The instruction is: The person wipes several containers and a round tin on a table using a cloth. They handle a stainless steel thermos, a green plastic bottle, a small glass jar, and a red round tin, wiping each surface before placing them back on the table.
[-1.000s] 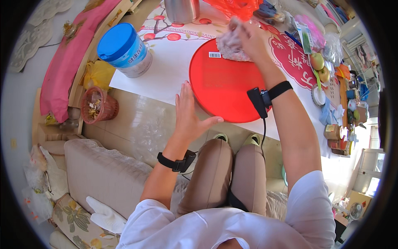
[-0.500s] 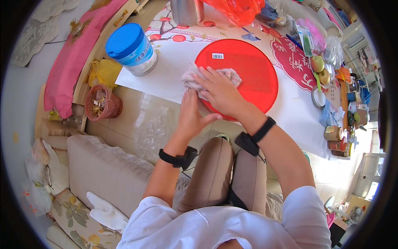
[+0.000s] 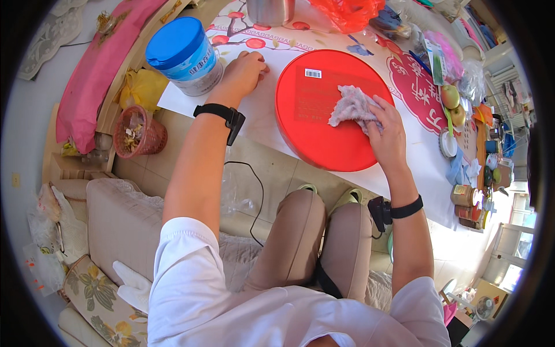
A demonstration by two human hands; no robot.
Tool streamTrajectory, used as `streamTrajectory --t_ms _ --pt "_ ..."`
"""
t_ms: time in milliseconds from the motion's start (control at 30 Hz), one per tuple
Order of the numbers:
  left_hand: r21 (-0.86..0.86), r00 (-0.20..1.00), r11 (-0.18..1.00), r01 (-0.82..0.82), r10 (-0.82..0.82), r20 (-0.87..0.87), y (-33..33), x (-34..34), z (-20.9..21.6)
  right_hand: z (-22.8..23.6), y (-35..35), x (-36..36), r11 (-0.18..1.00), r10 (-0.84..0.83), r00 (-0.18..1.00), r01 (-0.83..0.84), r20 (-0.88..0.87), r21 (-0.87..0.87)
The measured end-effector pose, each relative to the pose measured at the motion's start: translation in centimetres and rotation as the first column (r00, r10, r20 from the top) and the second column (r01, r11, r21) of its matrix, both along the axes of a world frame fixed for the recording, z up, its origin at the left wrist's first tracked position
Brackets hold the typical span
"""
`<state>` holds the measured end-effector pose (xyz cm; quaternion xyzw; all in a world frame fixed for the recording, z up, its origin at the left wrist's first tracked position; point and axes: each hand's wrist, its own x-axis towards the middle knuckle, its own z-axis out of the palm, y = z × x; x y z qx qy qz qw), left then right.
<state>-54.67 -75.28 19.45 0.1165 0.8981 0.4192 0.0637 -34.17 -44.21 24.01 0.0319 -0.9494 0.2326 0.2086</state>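
- Cloth (image 3: 351,107), pale and crumpled, lies on the right part of the round red lid (image 3: 324,124), pressed down from above.
- Right hand (image 3: 386,136) grasps this cloth; the fingers are curled over its right end and the palm rests on the red surface.
- The red lid lies flat on the low table (image 3: 430,168), near the table edge that faces the person, and it carries a small white sticker in its upper part.
- Left hand (image 3: 244,70) is loosely closed and holds nothing; its knuckles rest on the white table cover just beside the left rim of the red lid.
- Both wrists wear a black band, and the left one shows a small black box on it.
- A round can (image 3: 186,56) with a blue lid stands on the table just beside the left hand, on its far left side.
- A metal pot (image 3: 270,10) and an orange plastic bag (image 3: 346,11) are at the far side of the table, behind the red lid.
- Two pears (image 3: 452,104) lie on the table to the right of the lid, near a bowl.
- A small red basket (image 3: 139,132) stands on the floor left of the table, below the can.
- The knees of the person (image 3: 324,225) are under the table edge, and the person sits on a beige sofa (image 3: 115,225).
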Motion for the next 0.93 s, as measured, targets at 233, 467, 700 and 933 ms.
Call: streamTrajectory --t_ms 233,467,700,933 --pt "-0.383 0.828 0.911 0.152 -0.329 -0.455 -2.0 1.9 0.0 -0.6 -1.0 -0.8 1.000 0.017 1.000 -0.017 -0.014 -0.021" --pt "0.049 0.966 0.997 -0.053 0.063 -0.249 -1.8 4.3 -0.5 -2.2 -1.2 -0.5 0.999 0.013 0.999 -0.014 -0.042 -0.034" --pt "-0.305 0.985 0.951 -0.054 0.001 -0.172 0.0 4.0 -0.6 -2.9 -0.6 -0.4 0.999 0.036 0.999 -0.037 -0.037 -0.026" --pt "-0.144 0.937 0.963 -0.229 0.178 -0.302 -2.5 4.1 -2.4 1.7 -2.3 -1.6 0.822 0.094 0.994 -0.048 0.051 -0.568"
